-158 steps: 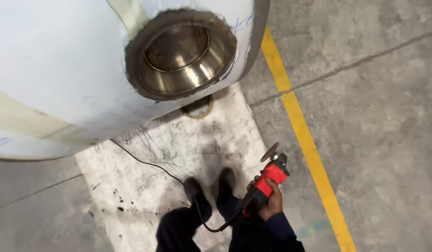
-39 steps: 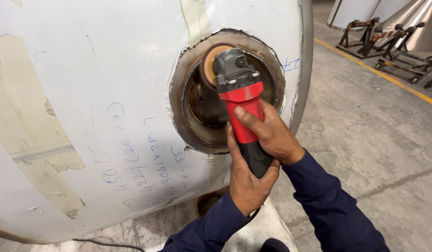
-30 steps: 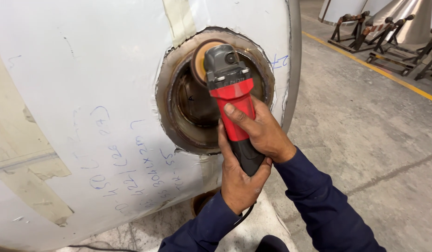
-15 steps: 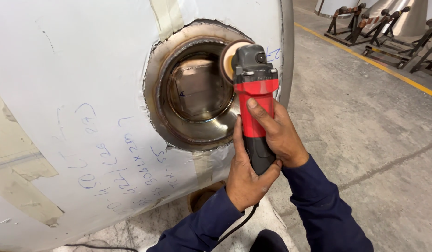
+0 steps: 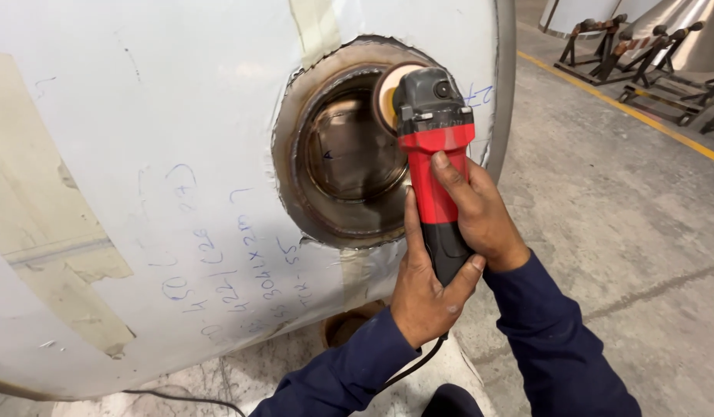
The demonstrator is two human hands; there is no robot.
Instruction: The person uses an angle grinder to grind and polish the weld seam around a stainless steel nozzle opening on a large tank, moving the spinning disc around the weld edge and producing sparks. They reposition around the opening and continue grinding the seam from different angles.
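Observation:
A red and black angle grinder (image 5: 434,162) is gripped in both hands. My left hand (image 5: 426,282) wraps the black rear of the handle; my right hand (image 5: 477,212) clasps the red body from the right. The grinder's tan disc (image 5: 389,91) rests against the upper right of a round metal flange (image 5: 326,205) welded into a large tank (image 5: 141,139) wrapped in white film. The ring shows brown heat marks. Handwritten blue markings sit on the film below left of the opening. Both sleeves are dark blue.
The grinder's black cable (image 5: 407,371) drops toward a pale sheet on the concrete floor (image 5: 627,224). A yellow floor line (image 5: 627,108) runs at the right, with metal stands (image 5: 642,58) beyond it. A small round opening (image 5: 345,328) shows under the tank.
Five seconds ago the grinder hung low in one hand. Since about a second ago the disc has shifted from the ring's top across to its upper right, both hands following.

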